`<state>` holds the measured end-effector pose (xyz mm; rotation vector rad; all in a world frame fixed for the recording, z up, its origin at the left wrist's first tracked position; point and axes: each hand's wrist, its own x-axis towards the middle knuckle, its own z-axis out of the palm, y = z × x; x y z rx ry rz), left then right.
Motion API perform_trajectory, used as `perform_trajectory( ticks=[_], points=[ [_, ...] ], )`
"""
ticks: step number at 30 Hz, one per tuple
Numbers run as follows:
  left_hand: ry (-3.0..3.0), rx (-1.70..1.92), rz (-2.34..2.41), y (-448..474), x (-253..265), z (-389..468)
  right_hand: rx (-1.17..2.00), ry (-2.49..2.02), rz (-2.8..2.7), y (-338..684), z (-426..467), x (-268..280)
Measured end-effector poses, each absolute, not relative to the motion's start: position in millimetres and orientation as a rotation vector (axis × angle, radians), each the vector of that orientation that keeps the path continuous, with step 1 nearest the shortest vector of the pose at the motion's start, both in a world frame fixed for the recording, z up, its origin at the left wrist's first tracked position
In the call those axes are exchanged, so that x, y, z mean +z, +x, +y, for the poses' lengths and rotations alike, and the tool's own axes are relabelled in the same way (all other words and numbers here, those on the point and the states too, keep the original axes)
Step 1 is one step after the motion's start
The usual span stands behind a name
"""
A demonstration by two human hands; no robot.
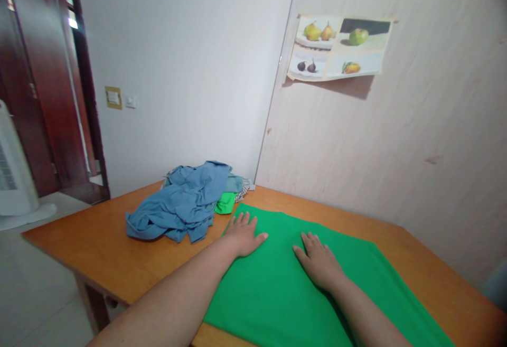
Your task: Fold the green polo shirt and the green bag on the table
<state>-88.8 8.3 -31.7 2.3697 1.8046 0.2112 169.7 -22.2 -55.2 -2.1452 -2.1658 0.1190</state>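
Two bare hands laid palm down on a green cloth [277, 283] spread over a wooden surface [99, 246]
The left hand [242, 236] rests near the cloth's far left corner, its grip wide, with fingers fanned and thumb held well out; the right hand [320, 262] lies nearer the cloth's middle, its grip narrower, fingers close together and thumb apart; the cloth lies flat and reaches the bottom edge of the view; to its left, a crumpled blue garment [182, 199] tops a heap, with a small bright-green piece [225, 203] and some striped fabric [242, 190] showing on the heap's right side; a sheet of fruit pictures [338, 48] hangs on the wall [356, 146] behind
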Motion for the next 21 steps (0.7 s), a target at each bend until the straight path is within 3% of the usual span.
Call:
perform_trajectory(
  ticks=[17,21],
  points=[
    [2.408,0.238,1.809,-93.4,-36.4,14.7,0.115,-2.560,-1.651,250.7,-13.3,-51.9],
    [2.413,0.257,1.813,-92.6,-38.1,16.7,0.134,-2.447,-1.797,240.6,-18.3,-50.0]
  ],
)
